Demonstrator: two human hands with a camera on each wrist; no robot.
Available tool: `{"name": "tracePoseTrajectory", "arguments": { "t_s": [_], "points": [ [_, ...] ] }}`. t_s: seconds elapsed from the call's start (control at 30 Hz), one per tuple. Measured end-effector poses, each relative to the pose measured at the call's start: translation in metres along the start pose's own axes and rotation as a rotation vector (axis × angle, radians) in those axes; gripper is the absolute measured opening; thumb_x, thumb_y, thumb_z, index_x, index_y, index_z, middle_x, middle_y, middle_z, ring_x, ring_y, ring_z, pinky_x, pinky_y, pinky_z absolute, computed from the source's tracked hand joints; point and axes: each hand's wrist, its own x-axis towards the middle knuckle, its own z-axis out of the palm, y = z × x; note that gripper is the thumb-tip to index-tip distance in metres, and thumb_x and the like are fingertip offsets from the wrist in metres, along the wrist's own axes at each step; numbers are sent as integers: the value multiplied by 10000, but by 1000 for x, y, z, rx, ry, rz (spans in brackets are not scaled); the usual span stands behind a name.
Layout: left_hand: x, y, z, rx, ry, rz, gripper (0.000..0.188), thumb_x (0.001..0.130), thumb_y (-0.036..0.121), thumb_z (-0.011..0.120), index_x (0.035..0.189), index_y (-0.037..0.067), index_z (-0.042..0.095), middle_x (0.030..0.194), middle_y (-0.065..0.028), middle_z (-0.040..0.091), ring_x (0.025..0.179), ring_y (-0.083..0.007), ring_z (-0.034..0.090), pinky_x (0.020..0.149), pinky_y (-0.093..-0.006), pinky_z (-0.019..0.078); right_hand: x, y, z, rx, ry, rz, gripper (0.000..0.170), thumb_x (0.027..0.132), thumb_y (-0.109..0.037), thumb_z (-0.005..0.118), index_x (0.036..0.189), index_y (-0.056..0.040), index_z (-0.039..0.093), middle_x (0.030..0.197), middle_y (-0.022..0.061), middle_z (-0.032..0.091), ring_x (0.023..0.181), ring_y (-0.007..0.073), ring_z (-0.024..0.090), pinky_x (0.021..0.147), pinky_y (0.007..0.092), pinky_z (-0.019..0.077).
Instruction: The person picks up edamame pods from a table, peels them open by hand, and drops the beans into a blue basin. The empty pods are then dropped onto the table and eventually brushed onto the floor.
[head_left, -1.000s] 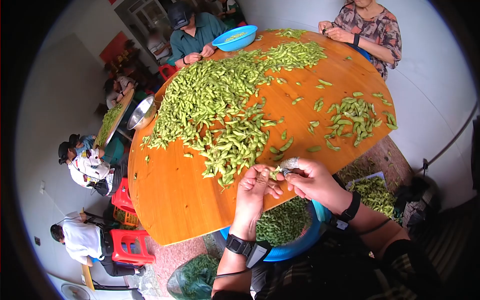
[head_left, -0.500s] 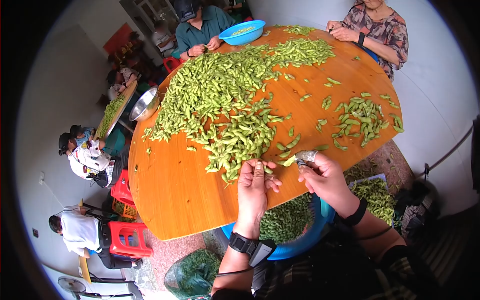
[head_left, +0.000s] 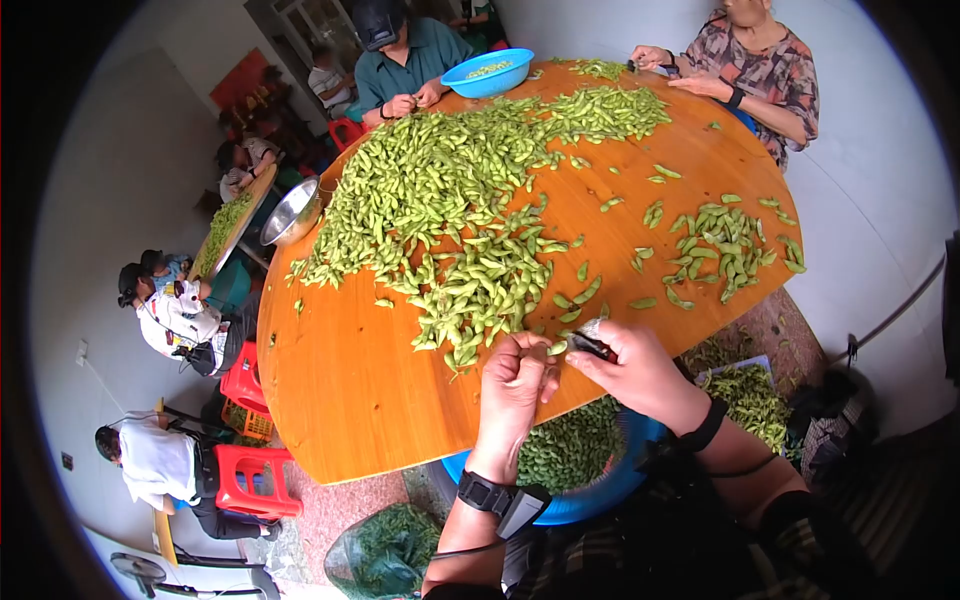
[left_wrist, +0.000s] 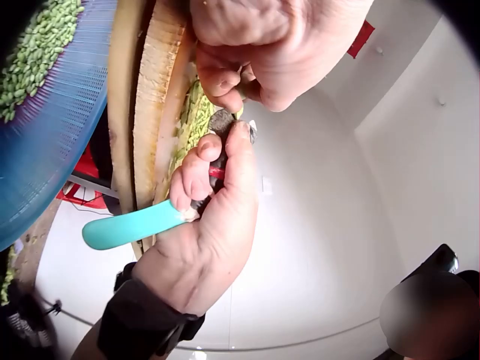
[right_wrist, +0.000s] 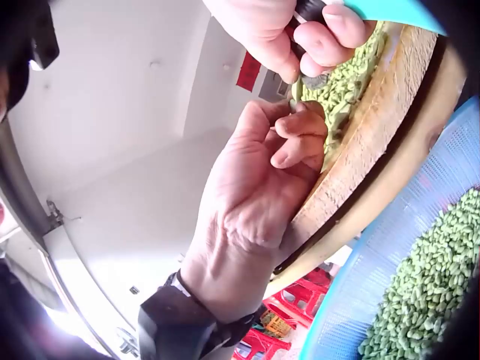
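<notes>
So, green pod [head_left: 557, 348] right between two hands

Left hand [head_left: 512, 385] pinches it at the fingertips, by the table [head_left: 350, 400] edge. Right hand [head_left: 640, 370] is curled round a turquoise-handled tool [left_wrist: 131, 227] just beside the pod; can't tell if they touch. Big pile of pods [head_left: 430, 190] lies just past the left hand.

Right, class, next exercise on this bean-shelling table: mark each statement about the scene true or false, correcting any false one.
1. The right grip holds a turquoise-handled tool. True.
2. A blue basket of shelled beans sits below the tabletop's near edge. True.
3. Pods cover the whole tabletop. False: the pod pile leaves part of it bare.
4. The blue bowl stands at the near edge. False: the blue bowl stands at the far side.
5. The stool at lower left in the head view is red. True.
</notes>
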Motion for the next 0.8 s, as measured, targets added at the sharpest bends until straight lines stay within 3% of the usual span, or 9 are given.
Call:
{"name": "tracePoseTrajectory", "arguments": {
  "t_s": [0.37, 0.43, 0.47, 0.53, 0.57, 0.6, 0.63, 0.67, 0.8],
  "points": [
    [-5, -3, 1, 233, -111, -19, 103, 957, 44, 462, 1049, 22, 503, 727, 8, 530, 551, -42, 414, 493, -169, 321, 2, 9, 3, 192, -90, 141, 195, 847, -113, 665, 787, 6, 523, 590, 39, 461, 566, 51, 415, 490, 280, 367],
    [-6, -1, 4, 215, -123, -34, 120, 961, 49, 462, 1071, 20, 499, 727, 14, 528, 557, -43, 407, 498, -170, 323, 3, -8, -2, 384, -109, 392, 200, 839, -110, 662, 767, -6, 508, 598, 40, 454, 581, 48, 406, 497, 274, 371],
    [-6, -1, 6, 202, -66, 40, 121, 963, 51, 471, 1070, 20, 516, 730, 22, 530, 568, -39, 416, 503, -172, 331, 4, -1, 0, 384, -108, 391, 200, 839, -110, 662, 767, -6, 508, 598, 40, 454, 581, 48, 406, 497, 274, 371],
    [-8, -3, 10, 189, -12, 116, 123, 964, 54, 480, 1070, 20, 534, 733, 30, 532, 579, -36, 424, 509, -173, 339, 5, 11, 5, 111, 66, 155, 183, 819, -93, 663, 774, -8, 507, 594, 78, 494, 535, 113, 499, 497, 308, 400],
    [-11, -6, 11, 474, 56, 264, 121, 954, 48, 499, 1052, 15, 561, 743, -5, 553, 608, -56, 471, 543, -200, 389, 3, 12, 5, 110, 70, 152, 183, 819, -93, 663, 774, -8, 507, 594, 78, 494, 535, 113, 499, 497, 308, 400],
    [-12, -8, 13, 758, 126, 412, 119, 944, 41, 517, 1035, 10, 588, 753, -40, 575, 636, -77, 518, 577, -226, 438, 2, 3, 5, -49, 165, 41, 175, 805, -83, 666, 782, -8, 510, 607, 109, 522, 539, 188, 543, 499, 334, 414],
    [-16, -5, 19, 797, 83, 381, 107, 942, 65, 556, 1010, 0, 607, 759, -74, 592, 643, -88, 544, 587, -246, 460, 0, -5, 6, -208, 259, -70, 169, 790, -73, 669, 790, -8, 513, 620, 139, 551, 542, 262, 586, 500, 360, 428],
    [-15, -7, 19, 713, 78, 310, 118, 942, 74, 564, 1021, -2, 606, 747, -63, 595, 625, -90, 538, 578, -246, 458, -3, -11, 9, -206, 256, -28, 174, 771, -67, 679, 795, -10, 517, 658, 178, 580, 586, 356, 591, 503, 397, 440],
    [-12, -9, 13, 543, -28, 191, 160, 956, 120, 570, 1058, 0, 598, 686, -4, 564, 568, -75, 489, 540, -229, 432, -8, -5, 14, -213, 264, -66, 187, 774, -71, 688, 790, -4, 513, 656, 171, 576, 570, 339, 591, 501, 388, 439]
  ]
}}
